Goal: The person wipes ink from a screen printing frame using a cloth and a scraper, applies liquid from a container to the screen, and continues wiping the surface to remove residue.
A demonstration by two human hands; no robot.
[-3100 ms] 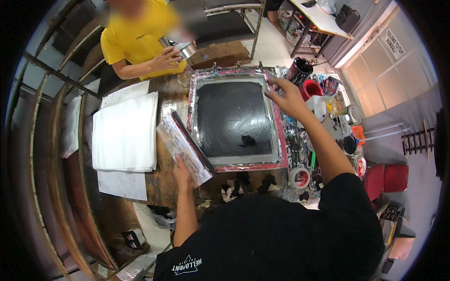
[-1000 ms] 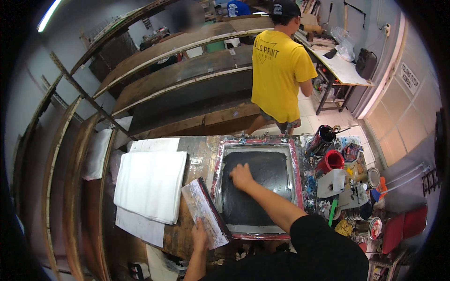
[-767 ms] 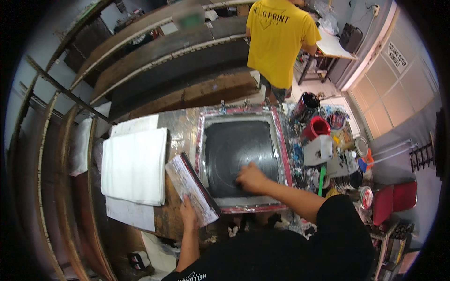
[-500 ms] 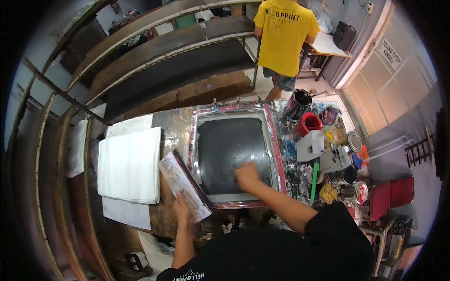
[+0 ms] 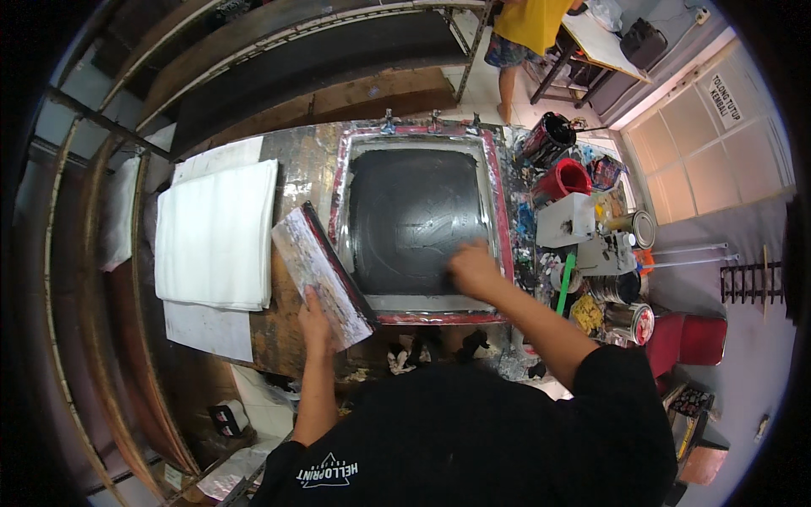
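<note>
A screen printing frame [image 5: 503, 207] with red edges and dark mesh lies flat on the work table. My right hand [image 5: 475, 272] is closed over the lower right part of the mesh; whatever its fingers may hold is hidden. Faint curved streaks show on the mesh around it. My left hand [image 5: 315, 325] grips a wide, paint-stained squeegee [image 5: 319, 283] by its near end. The squeegee is tilted, its dark blade edge toward the frame's left side. Left of it lies a stack of white cloth [image 5: 215, 237] on white sheets.
Along the table's right side stand a black-smeared bucket [image 5: 549, 139], a red pot [image 5: 564, 177], a white container [image 5: 566, 220], a green strip [image 5: 566, 283] and several paint cans. Racks [image 5: 312, 80] stand behind and left. A person in yellow [image 5: 532, 25] stands beyond the table.
My right hand has moved to the right and nearer me across the mesh. The squeegee stays in my left hand. The view has tipped downward, and the person in yellow sits higher in it.
</note>
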